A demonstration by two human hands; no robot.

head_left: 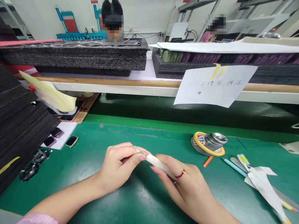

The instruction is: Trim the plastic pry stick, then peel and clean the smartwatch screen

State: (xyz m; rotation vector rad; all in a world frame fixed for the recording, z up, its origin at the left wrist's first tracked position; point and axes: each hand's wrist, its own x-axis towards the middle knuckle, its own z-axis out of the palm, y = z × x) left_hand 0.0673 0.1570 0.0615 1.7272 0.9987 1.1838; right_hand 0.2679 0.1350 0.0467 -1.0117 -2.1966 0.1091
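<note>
My left hand point(118, 165) is closed in a pinch over the middle of the green mat. Between its thumb and fingers shows a small silver-grey piece point(140, 151), mostly hidden, so its kind is unclear. My right hand point(190, 182) wears a red ring and grips a flat, pale white strip-like tool point(157, 162). The tip of that strip meets the small piece at my left fingertips. Beyond my right hand stands a glass-and-metal bottle point(216, 140) inside a yellow-edged tape roll point(196, 146).
Watch cases point(72, 141) and round watch parts point(30, 171) lie at left beside stacked black foam point(21, 124). At right are a blue pen point(234, 167), a cloth-wrapped toothbrush point(259, 179) and an orange strip point(207, 161). A shelf point(116, 88) with foam trays crosses ahead; two people sit beyond.
</note>
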